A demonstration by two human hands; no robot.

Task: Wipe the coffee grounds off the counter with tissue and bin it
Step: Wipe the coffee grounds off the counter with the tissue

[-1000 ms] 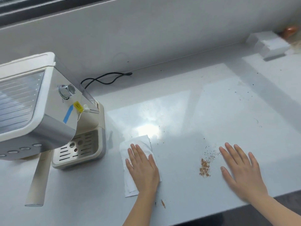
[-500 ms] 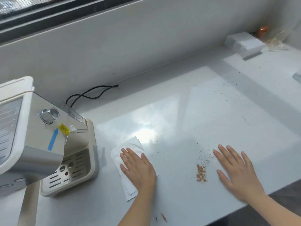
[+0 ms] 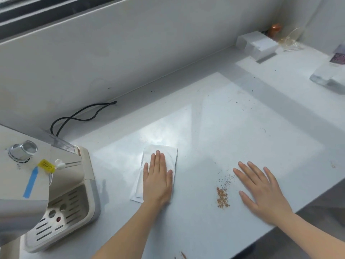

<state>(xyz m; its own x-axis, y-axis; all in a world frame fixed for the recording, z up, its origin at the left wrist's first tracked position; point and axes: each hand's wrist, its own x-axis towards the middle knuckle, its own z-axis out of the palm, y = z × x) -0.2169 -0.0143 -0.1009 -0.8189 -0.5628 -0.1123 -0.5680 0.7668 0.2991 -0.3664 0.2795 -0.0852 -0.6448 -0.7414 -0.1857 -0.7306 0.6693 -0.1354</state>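
A folded white tissue (image 3: pixel 169 156) lies flat on the pale counter (image 3: pixel 224 118), in front of the coffee machine. My left hand (image 3: pixel 157 182) presses down on it, palm flat and fingers together, covering most of it. A small brown heap of coffee grounds (image 3: pixel 222 198) sits to the right of the tissue, with finer specks trailing up from it. My right hand (image 3: pixel 261 187) rests flat on the counter just right of the grounds, fingers spread, holding nothing. A few more grounds (image 3: pixel 183 255) lie at the bottom edge. No bin is in view.
A cream coffee machine (image 3: pixel 37 184) with a drip tray (image 3: pixel 74 212) fills the left side, its black cable (image 3: pixel 80 116) looping behind. A white box (image 3: pixel 257 45) and a clear container (image 3: pixel 330 71) stand at the far right. The counter's front edge runs diagonally at lower right.
My left hand has slid the tissue a little to the right, away from the machine, and turned it more upright. My right hand stays beside the grounds. The view has shifted right.
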